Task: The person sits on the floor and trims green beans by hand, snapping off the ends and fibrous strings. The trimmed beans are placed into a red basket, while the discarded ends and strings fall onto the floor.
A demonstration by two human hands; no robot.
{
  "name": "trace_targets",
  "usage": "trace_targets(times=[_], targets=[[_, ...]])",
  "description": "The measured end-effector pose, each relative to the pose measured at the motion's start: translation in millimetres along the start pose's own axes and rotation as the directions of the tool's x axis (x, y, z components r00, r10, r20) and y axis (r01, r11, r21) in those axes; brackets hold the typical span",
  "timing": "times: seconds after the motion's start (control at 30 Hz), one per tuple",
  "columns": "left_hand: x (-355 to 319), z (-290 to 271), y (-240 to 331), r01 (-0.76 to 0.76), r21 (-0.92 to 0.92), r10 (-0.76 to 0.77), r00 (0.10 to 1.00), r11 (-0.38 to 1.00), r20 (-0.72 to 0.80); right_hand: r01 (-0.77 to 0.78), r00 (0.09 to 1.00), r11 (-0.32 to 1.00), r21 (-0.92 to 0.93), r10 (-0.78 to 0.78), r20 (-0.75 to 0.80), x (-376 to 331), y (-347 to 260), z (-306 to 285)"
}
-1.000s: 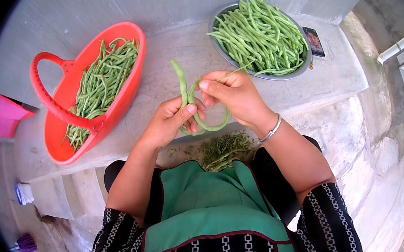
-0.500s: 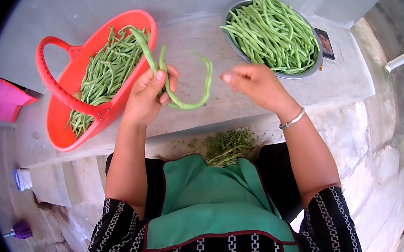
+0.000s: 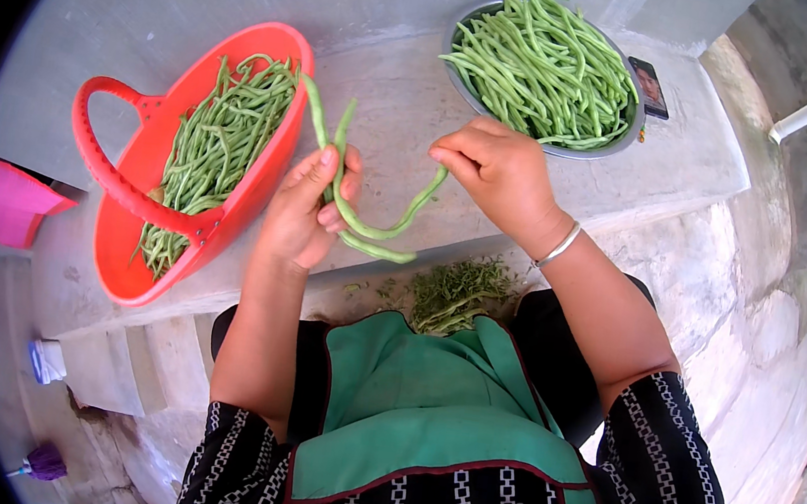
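Two long green beans (image 3: 363, 228) cross in my left hand (image 3: 305, 202), whose thumb and fingers are closed around them. One of them curves to the right, and its end is pinched between the thumb and fingers of my right hand (image 3: 499, 175). The other bean's lower end points freely to the right below it. Left of my hands stands a red plastic basket (image 3: 110, 261) with a looped handle, partly filled with green beans (image 3: 221, 139). Behind my right hand a grey metal basin (image 3: 592, 155) is heaped with more green beans (image 3: 545, 68).
Both containers rest on a grey concrete ledge (image 3: 404, 81) against a wall. A phone (image 3: 648, 87) lies right of the basin. Bean trimmings (image 3: 462, 294) are piled below the ledge, in front of my green apron (image 3: 431, 437). A pink object (image 3: 12, 197) stands at the far left.
My right hand has come down slightly and closed on the tip of the curved bean. The beans in my left hand have shifted, and a second end now sticks out to the right.
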State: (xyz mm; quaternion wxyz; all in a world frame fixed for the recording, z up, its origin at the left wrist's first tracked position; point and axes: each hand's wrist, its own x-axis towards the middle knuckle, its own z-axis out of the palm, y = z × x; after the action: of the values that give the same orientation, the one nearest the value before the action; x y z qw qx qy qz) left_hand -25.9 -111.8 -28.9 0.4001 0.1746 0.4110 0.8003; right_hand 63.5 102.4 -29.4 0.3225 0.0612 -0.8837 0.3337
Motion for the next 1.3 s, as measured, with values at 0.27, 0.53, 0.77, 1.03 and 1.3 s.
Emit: trace_targets(times=[0.27, 0.53, 0.77, 1.03, 1.3], targets=[[-1.0, 3.5, -6.6, 0.052, -0.011, -0.053, 0.981, 0.999, -0.184, -0.103, 0.988, 0.966, -0.237, 0.127, 0.089, 4.1, 36.5, -14.5], [39.4, -43.1, 11.8, 0.049, 0.277, 0.056, 0.932, 0.960, -0.357, -0.058, 0.647, 0.970, -0.235, 0.216, 0.731, -41.6, 60.0, 38.0], [47.3, -49.3, -1.6, 0.060, -0.108, -0.094, 0.932, 0.992, -0.350, 0.082, 0.828, 0.885, -0.459, 0.196, 0.526, -81.0, 70.6, 99.2], [86.4, -56.5, -34.6, 0.186, -0.242, -0.257, 0.916, 0.952, -0.308, -0.154, 0.835, 0.834, -0.530, 0.397, 0.381, -57.8, 109.1, 53.6], [140.3, -68.6, -77.7, 0.151, -0.190, -0.225, 0.853, 0.970, -0.471, -0.097, 0.827, 0.707, -0.701, 0.449, 0.338, -75.2, 143.5, 59.2]])
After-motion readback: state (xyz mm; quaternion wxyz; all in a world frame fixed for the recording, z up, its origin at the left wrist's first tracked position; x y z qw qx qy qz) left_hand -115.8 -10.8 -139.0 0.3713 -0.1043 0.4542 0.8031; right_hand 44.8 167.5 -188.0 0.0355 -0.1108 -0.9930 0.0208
